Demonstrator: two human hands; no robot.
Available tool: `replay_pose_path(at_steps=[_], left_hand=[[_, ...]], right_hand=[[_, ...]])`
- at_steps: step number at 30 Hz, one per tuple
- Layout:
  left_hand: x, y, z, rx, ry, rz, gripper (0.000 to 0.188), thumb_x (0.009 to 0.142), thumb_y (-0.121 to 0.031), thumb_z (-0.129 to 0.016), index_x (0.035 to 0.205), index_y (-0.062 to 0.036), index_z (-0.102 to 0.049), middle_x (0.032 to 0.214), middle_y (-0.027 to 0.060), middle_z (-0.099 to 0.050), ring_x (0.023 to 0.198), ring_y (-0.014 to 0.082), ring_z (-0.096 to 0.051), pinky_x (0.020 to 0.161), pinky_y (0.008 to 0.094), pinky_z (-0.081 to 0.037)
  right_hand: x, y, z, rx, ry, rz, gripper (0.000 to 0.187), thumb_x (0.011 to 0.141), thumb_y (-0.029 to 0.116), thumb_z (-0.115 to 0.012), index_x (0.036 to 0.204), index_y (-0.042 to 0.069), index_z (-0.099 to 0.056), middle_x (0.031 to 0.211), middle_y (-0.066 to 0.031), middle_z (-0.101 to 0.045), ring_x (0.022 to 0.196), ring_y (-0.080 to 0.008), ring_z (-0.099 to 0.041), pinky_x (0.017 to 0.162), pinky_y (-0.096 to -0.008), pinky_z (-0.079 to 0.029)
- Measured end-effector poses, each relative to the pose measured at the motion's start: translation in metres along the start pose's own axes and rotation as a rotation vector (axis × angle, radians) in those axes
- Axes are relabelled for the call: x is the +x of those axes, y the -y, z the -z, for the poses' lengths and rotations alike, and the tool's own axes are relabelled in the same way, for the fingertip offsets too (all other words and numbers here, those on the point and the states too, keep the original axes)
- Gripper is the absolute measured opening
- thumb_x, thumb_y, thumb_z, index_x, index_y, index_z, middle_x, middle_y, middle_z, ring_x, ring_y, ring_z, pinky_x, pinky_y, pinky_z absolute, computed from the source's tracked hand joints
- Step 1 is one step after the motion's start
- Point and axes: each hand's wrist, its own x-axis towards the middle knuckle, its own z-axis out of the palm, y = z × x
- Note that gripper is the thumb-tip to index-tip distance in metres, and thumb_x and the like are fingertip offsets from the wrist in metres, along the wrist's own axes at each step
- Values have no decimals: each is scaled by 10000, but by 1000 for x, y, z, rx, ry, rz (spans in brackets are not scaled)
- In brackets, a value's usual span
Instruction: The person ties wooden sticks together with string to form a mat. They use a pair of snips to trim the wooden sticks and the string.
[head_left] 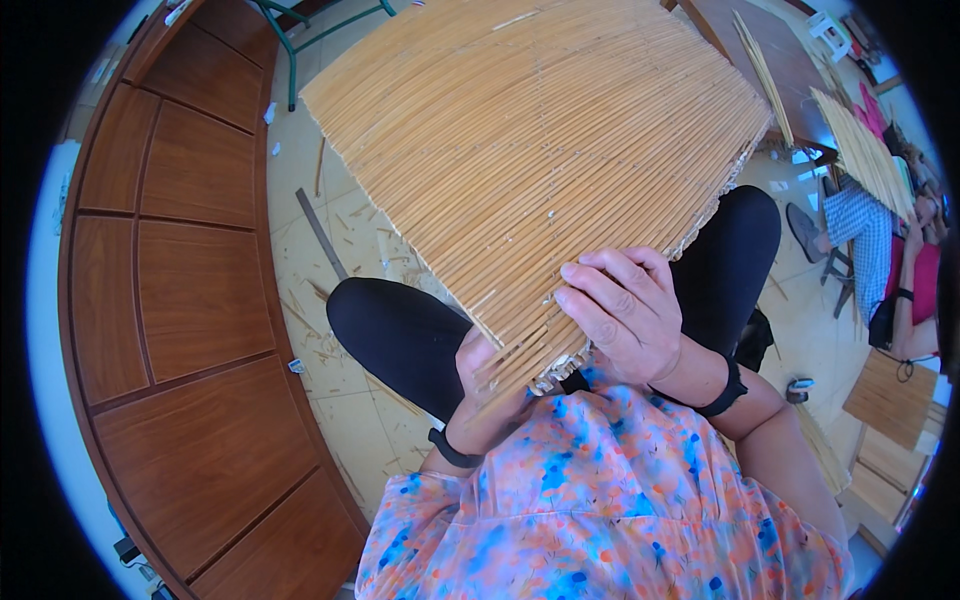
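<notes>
A large mat of thin tan sticks (pixel 560 130), bound side by side with rows of thread, slopes from my lap up and away across my knees. Its near end narrows to a corner where several stick ends (pixel 515 362) stand loose and uneven. My right hand (pixel 630 315) grips the near right edge, fingers close together on the top face and the thumb out of sight. At the near left edge my left hand (pixel 478 375) holds the corner from below. The sticks cover most of its fingers.
A brown panelled wooden cabinet (pixel 200 270) runs along the left. Broken stick bits and a flat grey strip (pixel 320 235) lie on the tiled floor. Far right, a seated person in checked trousers (pixel 865 240) holds a similar mat (pixel 860 150) near a dark table (pixel 770 60).
</notes>
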Motion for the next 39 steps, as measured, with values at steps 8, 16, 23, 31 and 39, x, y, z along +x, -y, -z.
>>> replay_pose_path(at_steps=[8, 16, 23, 31, 39], left_hand=[[-9, 5, -18, -186, -215, -45, 299, 908, -76, -578, 1180, 46, -552, 1138, 117, -627, 1019, 168, -613, 875, 290, -505], [-7, 20, -25, -25, -361, -134, 240, 881, -23, -562, 1108, 52, -583, 1030, 125, -646, 930, 194, -647, 795, 305, -537], [-9, 24, -18, -128, -225, -124, 389, 959, -293, -478, 1242, -26, -485, 1164, 92, -576, 1096, 210, -554, 931, 352, -460], [1, 18, -16, 9, -289, -86, 346, 937, -216, -530, 1178, 32, -531, 1111, 116, -609, 1005, 190, -598, 867, 315, -494], [5, 6, -15, 340, -250, -98, 325, 934, -245, -530, 1113, 26, -556, 1038, 111, -630, 925, 186, -628, 813, 316, -522]], right_hand=[[4, 2, -6, 21, -17, -48, 330, 703, 109, -648, 1023, 29, -649, 1032, -116, -652, 910, -261, -630, 756, -379, -440], [5, 1, -7, 31, 11, -49, 324, 716, 130, -635, 1023, 25, -650, 1047, -116, -652, 943, -269, -625, 753, -378, -448], [6, 0, -6, 38, 42, -51, 350, 699, 126, -640, 1033, 20, -651, 1060, -123, -650, 949, -280, -624, 754, -381, -451], [7, 2, -4, 85, 54, -90, 378, 671, 121, -666, 1034, 18, -648, 1083, -119, -648, 977, -280, -615, 774, -378, -446], [1, 0, -7, 68, 47, -73, 364, 679, 119, -657, 1030, 23, -650, 1072, -118, -650, 958, -278, -622, 749, -374, -452]])
